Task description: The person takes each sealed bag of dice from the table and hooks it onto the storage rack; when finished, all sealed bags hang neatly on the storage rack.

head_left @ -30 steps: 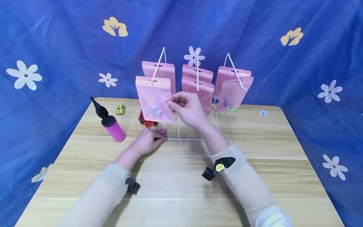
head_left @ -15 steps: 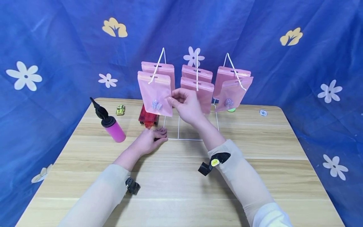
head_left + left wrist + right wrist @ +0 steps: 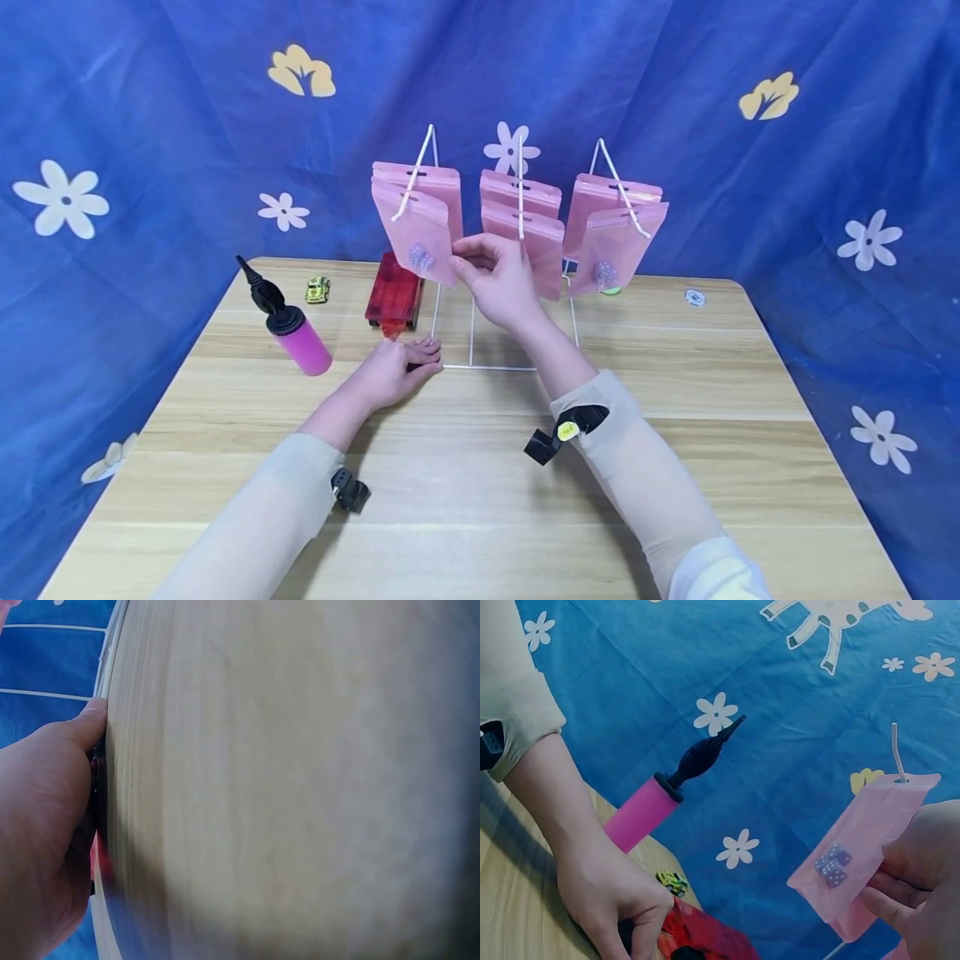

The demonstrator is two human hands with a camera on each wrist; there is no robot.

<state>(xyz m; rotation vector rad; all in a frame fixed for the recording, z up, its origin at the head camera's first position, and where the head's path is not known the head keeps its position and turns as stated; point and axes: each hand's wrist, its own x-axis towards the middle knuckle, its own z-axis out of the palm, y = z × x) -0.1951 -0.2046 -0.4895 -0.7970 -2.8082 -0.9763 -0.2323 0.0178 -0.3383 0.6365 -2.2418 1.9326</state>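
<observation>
A white wire display rack [image 3: 495, 367] has pink zip bags hanging from its three hooks. My right hand [image 3: 501, 279] pinches the lower right edge of the front bag [image 3: 411, 218] on the left hook. That bag has the hook through its hole, and bluish dice [image 3: 832, 866] show inside it in the right wrist view. At the rack's front left base corner, my left hand [image 3: 386, 372] holds the wire low against the table. Its thumb lies along the wire in the left wrist view [image 3: 45, 780]; the other fingertips are partly hidden.
Left of the rack are a red toy vehicle [image 3: 393, 293], a small yellow-green toy car [image 3: 317, 290] and a pink hand pump [image 3: 303, 350] with a black nozzle. Other bags [image 3: 618, 246] hang right. A blue-white chip [image 3: 695, 297] lies far right.
My right hand has pushed the front left bag up and back along its hook, towards the bag behind. More of the red toy vehicle shows. The left hand stays in place.
</observation>
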